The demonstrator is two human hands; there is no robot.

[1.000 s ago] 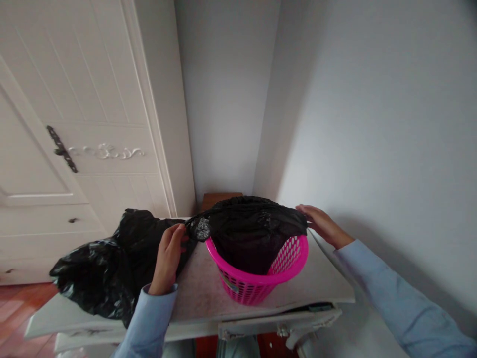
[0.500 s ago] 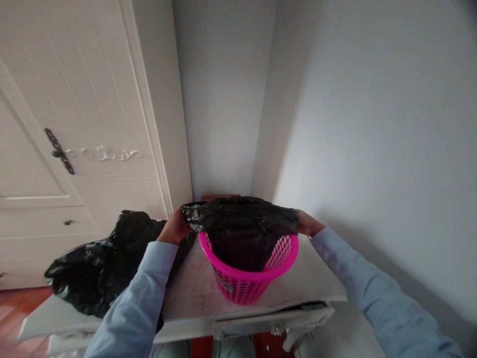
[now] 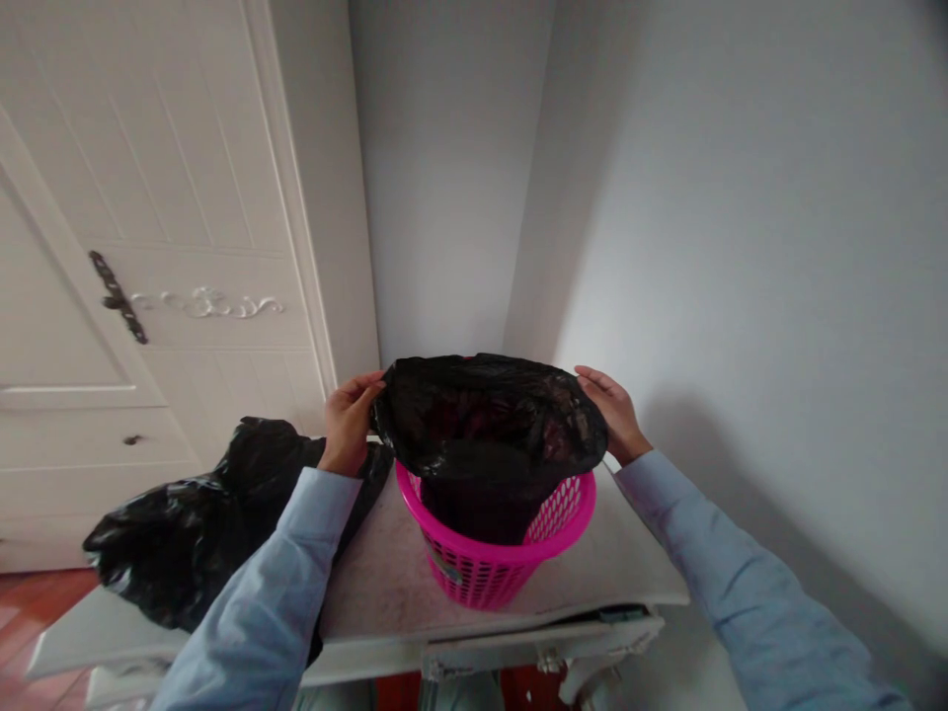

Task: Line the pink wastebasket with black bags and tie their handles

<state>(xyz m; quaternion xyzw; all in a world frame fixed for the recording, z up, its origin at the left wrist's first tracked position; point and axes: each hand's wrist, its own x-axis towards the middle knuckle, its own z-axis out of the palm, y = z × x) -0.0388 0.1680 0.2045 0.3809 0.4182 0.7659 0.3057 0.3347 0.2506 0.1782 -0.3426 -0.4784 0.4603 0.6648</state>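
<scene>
**While both hands hold it, black bin bag sits in pink basket**

With fingers curled round its top edge, left hand (image 3: 348, 420) grips the black bin bag (image 3: 489, 425) on its left side; right hand (image 3: 611, 410) is closed on the bag's right edge. Bag mouth is stretched betw. the two hands, raised above the rim, lower part hanging inside the pink basket (image 3: 504, 553). Basket stands on a pale marbled tabletop (image 3: 385, 583), near the room corner. Another black bag (image 3: 199, 523), crumpled & bulky, lies on the tabletop's left part, just beside the left forearm. White panelled door (image 3: 148, 247) w/ dark handle behind, at left
</scene>
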